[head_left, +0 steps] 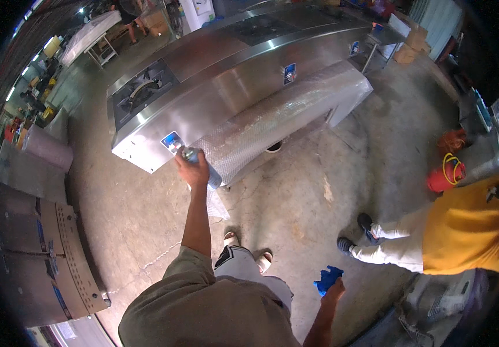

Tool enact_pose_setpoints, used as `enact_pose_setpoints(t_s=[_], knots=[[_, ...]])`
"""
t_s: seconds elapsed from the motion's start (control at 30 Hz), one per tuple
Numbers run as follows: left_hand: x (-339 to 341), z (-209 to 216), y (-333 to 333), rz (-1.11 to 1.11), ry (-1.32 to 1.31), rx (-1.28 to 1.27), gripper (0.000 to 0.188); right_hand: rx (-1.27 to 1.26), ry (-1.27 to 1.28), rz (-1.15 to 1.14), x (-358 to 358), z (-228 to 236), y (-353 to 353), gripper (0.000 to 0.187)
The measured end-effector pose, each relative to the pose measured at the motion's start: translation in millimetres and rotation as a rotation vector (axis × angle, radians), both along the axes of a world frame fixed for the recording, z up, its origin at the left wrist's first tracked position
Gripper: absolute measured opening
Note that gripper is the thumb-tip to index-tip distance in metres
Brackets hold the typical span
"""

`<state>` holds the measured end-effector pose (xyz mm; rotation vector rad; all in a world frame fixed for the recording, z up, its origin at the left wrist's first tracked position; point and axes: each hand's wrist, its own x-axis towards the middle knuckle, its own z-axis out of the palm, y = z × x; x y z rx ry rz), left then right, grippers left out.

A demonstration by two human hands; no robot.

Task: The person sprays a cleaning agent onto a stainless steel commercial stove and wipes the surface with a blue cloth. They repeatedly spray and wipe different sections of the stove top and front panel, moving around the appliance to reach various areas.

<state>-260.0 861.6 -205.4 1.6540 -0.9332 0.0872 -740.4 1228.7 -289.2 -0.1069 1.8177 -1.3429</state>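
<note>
My left hand (195, 170) is wrapped around a spray can (213, 176), held with its top toward the front panel of a long stainless-steel cooking counter (220, 89). Close to the can's top, a control fitting with a blue surround (171, 141) is set in that panel. Low by my right side, my right hand (334, 289) grips a blue cloth (326, 280), away from the counter. A burner (143, 92) is set into the countertop's left end. Bubble wrap (284, 118) covers the lower part of the counter's front.
To my right stands a person in a yellow shirt (463, 225), beside a red gas cylinder (443, 178) with a yellow hose. Large cardboard boxes (24, 254) stand at left. A wrapped table (93, 34) is at the far left, and cartons (414, 43) are at the far right.
</note>
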Motion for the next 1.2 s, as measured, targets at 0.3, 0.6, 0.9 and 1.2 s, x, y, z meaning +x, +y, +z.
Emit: enact_pose_setpoints(t_s=[0.3, 0.6, 0.9, 1.2], knots=[[-39.1, -15.1, 30.0, -0.222, 0.014, 0.083, 0.064, -0.400, -0.311, 0.402, 83.7, -59.8, -180.9, 0.046], [121.6, -4.7, 253.6, -0.348, -0.030, 0.224, 0.072, -0.978, -0.244, 0.907, 446.5, 37.9, -389.8, 0.056], [294.8, -38.8, 312.3, -0.712, -0.175, 0.334, 0.077, -1.029, 0.744, 0.528, 726.9, 71.3, -420.0, 0.073], [385.5, -24.0, 311.9, -0.752, -0.144, 0.317, 0.080, -0.921, 0.455, 0.395, 760.3, 83.3, -411.9, 0.083]])
